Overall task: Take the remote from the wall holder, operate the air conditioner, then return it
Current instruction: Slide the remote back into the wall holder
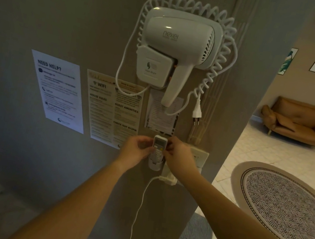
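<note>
The remote [159, 148] stands upright in its wall holder [155, 164], hemmed on both sides: the left hand [136, 150] touches its left edge, the right hand [179, 155] its right. Just above it hangs a paper notice [161, 113], with the hair dryer [178, 45] handle and its coiled cord [220, 67] higher up, the loose plug [196, 113] dangling to the upper right. A socket plate [200, 155] sits close on the right, a white adapter [169, 179] and its cable [140, 205] below. Bare wall lies open lower left.
</note>
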### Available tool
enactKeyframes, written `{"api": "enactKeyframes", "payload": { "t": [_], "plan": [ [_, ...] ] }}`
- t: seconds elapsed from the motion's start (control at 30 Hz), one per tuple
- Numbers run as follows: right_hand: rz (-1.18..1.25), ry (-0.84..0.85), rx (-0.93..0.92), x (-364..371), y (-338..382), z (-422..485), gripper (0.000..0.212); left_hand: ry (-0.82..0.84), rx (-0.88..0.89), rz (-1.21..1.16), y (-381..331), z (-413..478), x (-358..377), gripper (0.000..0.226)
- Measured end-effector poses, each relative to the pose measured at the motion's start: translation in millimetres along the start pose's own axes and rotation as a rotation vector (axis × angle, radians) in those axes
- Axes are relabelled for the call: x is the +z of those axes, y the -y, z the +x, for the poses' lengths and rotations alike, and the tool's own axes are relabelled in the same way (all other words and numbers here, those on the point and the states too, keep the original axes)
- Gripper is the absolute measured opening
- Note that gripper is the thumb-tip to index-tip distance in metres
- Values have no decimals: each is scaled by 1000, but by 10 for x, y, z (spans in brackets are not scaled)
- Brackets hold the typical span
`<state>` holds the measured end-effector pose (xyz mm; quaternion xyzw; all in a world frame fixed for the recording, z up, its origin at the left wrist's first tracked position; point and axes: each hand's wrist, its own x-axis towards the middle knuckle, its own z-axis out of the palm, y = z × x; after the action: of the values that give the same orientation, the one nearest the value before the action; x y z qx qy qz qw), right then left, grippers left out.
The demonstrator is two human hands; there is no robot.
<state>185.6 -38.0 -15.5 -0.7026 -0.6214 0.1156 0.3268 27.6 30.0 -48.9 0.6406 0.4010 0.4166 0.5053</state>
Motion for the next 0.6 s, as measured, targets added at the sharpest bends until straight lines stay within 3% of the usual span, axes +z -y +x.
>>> {"api": "enactKeyframes", "payload": {
  "t": [0.27, 0.6],
  "plan": [
    [-1, -49, -29, -50, 45, 40, 17, 7, -83, -165, -70, -19, -45, 12],
    [-9, -92, -6, 50, 23, 35, 11, -107, -132, -109, -66, 22, 14, 10]
  ]
}}
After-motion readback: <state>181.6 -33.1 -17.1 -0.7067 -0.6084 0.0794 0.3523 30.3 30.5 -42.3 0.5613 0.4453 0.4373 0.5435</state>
